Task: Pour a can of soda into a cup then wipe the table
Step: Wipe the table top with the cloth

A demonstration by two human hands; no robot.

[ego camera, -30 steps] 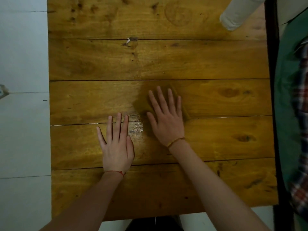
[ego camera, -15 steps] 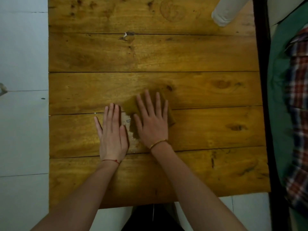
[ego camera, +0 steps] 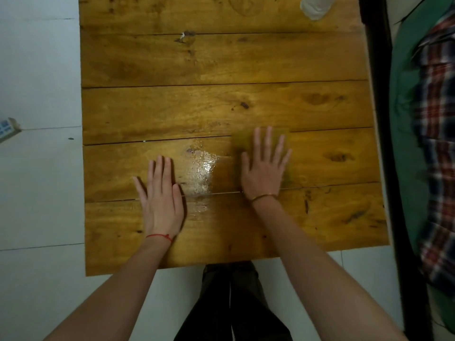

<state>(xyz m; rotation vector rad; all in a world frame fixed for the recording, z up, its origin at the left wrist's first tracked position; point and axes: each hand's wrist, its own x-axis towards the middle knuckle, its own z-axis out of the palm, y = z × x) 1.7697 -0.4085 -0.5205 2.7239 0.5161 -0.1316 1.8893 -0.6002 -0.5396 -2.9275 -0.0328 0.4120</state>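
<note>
Cloth work on the wet table (ego camera: pixel 246 60) — we are pressing, not gripping.

We are flattening our right hand (ego camera: pixel 264 172), fingers straight and spread, on the thin yellowish cloth (ego camera: pixel 242 139) right of the glistening wet patch (ego camera: pixel 203 168); our left hand (ego camera: pixel 161 200) is lying flat and released on bare wood, left of the patch. We are judging the cloth soft, light and limp — likely to bunch, so an even palm press near its middle suits it better than pinching an edge.

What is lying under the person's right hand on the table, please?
A yellowish-brown cloth lies flat under the right hand, which presses on it with straight, spread fingers. Its edges show past the fingertips and both sides. The middle of the cloth and the table beneath are covered.
</note>
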